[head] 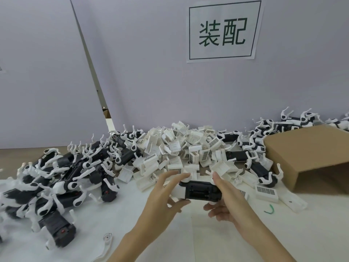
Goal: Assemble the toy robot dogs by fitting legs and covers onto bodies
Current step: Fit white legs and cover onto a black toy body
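Both forearms rise from the bottom edge of the frame and meet at centre, where the left hand (166,193) and right hand (224,197) hold 1 black body (201,191) between them, just above the white tabletop (207,239). Each hand clamps an end, fingers curled over the top edge and thumb underneath, so the body is pinched from both sides; its ribbed open face is turned up toward the camera, likely so the person can see where a part must seat. White pieces show at its left end and upper edge, but whether these are fitted legs or a cover is hard to tell. Directly behind the hands, at mid-frame, lies a heap of white covers (181,152), within easy reach, which suits picking 1 next. Left of centre sprawls a pile of dogs (62,178) with white legs on black bodies, many legs pointing up. More dogs (264,133) line the wall at right, beside a tipped cardboard box (306,159) whose open mouth faces the lower right. A loose white leg (106,241) lies at the lower left near the left forearm, and a small green twist (270,208) sits right of the hands. Above, a paper sign (223,31) hangs on the wall.
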`<state>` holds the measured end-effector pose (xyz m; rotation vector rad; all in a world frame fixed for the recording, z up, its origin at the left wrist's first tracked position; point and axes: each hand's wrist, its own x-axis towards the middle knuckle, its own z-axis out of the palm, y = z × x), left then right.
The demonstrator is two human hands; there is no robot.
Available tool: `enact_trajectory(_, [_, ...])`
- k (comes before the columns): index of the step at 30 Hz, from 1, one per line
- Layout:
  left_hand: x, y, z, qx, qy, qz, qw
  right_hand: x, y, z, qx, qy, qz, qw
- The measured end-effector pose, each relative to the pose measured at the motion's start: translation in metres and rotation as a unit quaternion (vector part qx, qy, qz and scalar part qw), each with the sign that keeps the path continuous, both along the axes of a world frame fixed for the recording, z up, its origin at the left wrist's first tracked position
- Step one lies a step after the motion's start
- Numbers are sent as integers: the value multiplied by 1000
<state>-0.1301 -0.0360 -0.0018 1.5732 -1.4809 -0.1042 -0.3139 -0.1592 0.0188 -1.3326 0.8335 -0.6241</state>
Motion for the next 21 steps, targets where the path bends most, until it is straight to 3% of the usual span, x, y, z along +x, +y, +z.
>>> enact_trajectory(4, [2,2,-2,3,71,30,997,-6,-4,-3,-120,53,20,991])
enact_trajectory(9, [0,4,12,19,301,27,953,-15,-10,-8,-300,59,34,952])
enact_trajectory(13, [-1,6,16,15,339,5,941,-10,-5,-3,-279,-35,86,956])
enact_trajectory(18, [-4,5,14,27,317,18,948,-2,-1,-7,-204,-87,31,975])
enact_trajectory(21, [-10,1,12,-11,290,70,955,6,3,-16,-155,-105,22,982])
